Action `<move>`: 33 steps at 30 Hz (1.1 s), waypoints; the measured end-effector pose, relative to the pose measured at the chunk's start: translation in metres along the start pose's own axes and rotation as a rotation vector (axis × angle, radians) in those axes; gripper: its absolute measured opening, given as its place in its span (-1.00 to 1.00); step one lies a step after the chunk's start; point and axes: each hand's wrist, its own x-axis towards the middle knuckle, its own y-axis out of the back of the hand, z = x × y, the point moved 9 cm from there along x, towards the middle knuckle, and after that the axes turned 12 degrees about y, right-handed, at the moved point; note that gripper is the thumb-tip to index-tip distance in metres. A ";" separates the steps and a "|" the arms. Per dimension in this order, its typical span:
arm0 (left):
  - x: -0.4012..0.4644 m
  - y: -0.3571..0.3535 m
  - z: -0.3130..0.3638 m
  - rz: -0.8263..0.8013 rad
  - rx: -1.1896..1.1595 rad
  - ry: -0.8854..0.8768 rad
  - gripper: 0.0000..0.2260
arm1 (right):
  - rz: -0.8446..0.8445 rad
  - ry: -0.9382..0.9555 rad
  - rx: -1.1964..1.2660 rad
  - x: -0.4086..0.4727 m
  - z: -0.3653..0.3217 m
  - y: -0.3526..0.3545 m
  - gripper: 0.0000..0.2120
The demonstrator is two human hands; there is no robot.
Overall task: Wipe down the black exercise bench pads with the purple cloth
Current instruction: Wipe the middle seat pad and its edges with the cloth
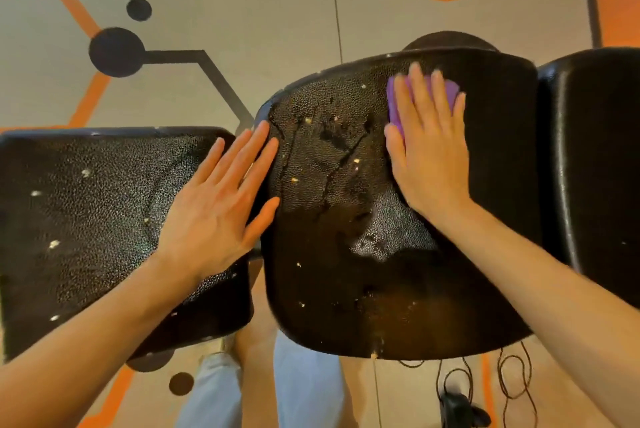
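The wiping is under way on the middle pad [346, 219] of the black bench. The right hand [429, 147] lies flat on the purple cloth [394, 105], its fingers [419, 88] straight and slightly spread, pressing the cloth against the pad's far right corner — only the cloth's edges show around the palm. The left hand [218, 202] rests open, fingers straight and together, bridging the gap between the left pad [86, 219] and the middle pad, apparently to steady the bench; it holds nothing.

The middle pad shows wet streaks and pale crumbs across its centre and near edge, so most of this surface looks not yet cleaned. The left pad also carries pale specks, and the right pad [595, 150] appears glossy, though whether it has been wiped cannot be told.

The next move likely calls for sweeping the cloth from the far corner across and toward the near edge with steady flat pressure — gathering the crumbs rather than scattering them to the floor [242, 12] — before shifting to the left pad.
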 end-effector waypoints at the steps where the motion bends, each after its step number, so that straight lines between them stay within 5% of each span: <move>1: -0.001 0.000 -0.001 0.005 0.000 0.003 -0.40 | 0.045 -0.079 0.017 0.026 0.008 0.007 -0.49; 3: -0.002 -0.001 0.000 0.006 -0.002 0.007 -0.40 | 0.094 -0.146 0.050 0.028 0.005 0.004 -0.49; 9: -0.001 0.003 -0.001 0.002 -0.028 0.012 -0.40 | -0.157 0.218 0.069 -0.088 -0.050 -0.019 -0.48; 13: 0.000 0.001 0.000 0.005 -0.037 0.002 -0.41 | 0.090 -0.035 0.025 0.036 -0.009 0.005 -0.48; 16: -0.001 0.000 0.000 0.009 -0.016 0.008 -0.41 | 0.151 -0.210 0.081 0.051 -0.029 0.001 -0.46; 19: -0.001 0.002 0.000 0.006 -0.011 0.010 -0.42 | 0.020 0.207 0.043 0.023 -0.092 -0.012 -0.46; 21: -0.001 0.002 -0.001 -0.001 -0.017 0.011 -0.42 | -0.019 0.307 -0.079 0.020 -0.066 -0.008 -0.47; 24: -0.001 0.002 0.000 0.003 -0.020 0.004 -0.42 | 0.069 -0.191 -0.030 0.023 0.034 0.010 -0.48; 26: 0.000 0.001 0.000 0.008 -0.023 0.002 -0.42 | 0.152 -0.393 0.005 0.019 0.026 0.014 -0.48; 30: -0.001 0.000 -0.001 0.014 -0.023 0.007 -0.43 | 0.080 0.129 0.053 0.039 -0.101 -0.010 -0.48; 33: -0.001 0.005 -0.004 0.038 -0.058 -0.007 -0.45 | 0.021 0.195 -0.002 0.028 -0.058 -0.006 -0.49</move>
